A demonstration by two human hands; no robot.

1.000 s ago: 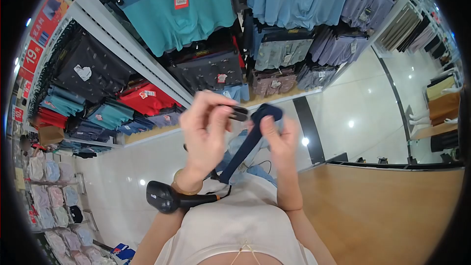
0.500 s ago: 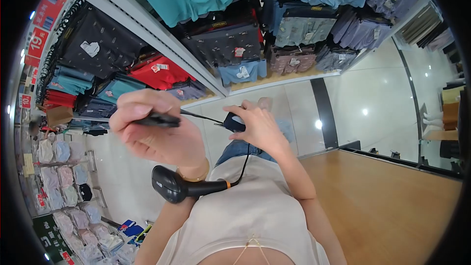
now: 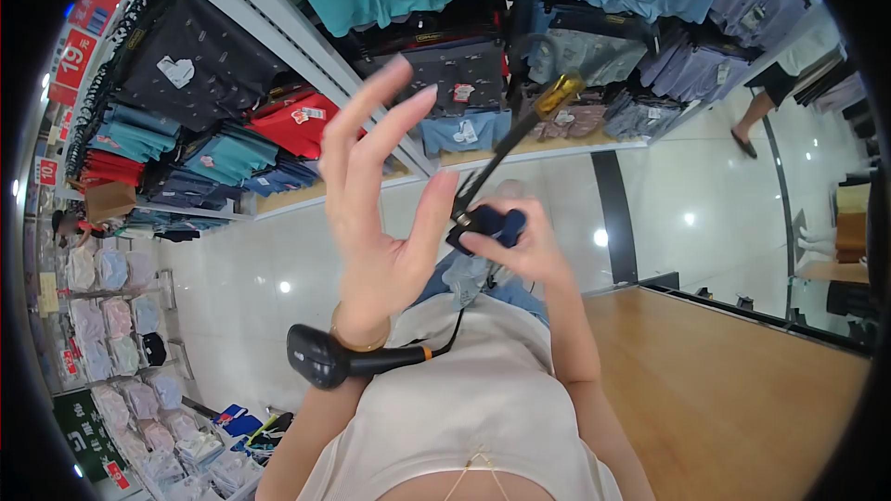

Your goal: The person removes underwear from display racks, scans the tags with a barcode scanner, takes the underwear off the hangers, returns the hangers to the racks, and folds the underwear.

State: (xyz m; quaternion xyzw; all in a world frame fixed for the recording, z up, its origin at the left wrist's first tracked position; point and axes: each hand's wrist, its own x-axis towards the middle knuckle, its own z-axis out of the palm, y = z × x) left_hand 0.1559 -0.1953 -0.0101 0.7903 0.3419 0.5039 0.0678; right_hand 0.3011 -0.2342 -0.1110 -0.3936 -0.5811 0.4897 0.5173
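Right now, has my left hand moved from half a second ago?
Yes, rightward and up in the picture. Your left hand now has fingers reaching across the white post; before, they were below it, clear of it.

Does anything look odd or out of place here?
Yes: the black scanner against the left forearm, oddly in neither grip. The left hand is open; the right hand holds dark blue cloth. The scanner's support is unclear.

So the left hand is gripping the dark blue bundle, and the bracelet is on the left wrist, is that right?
Not quite: the right hand is gripping the dark blue bundle, as the head view shows. The bracelet is on the left wrist, as you say.
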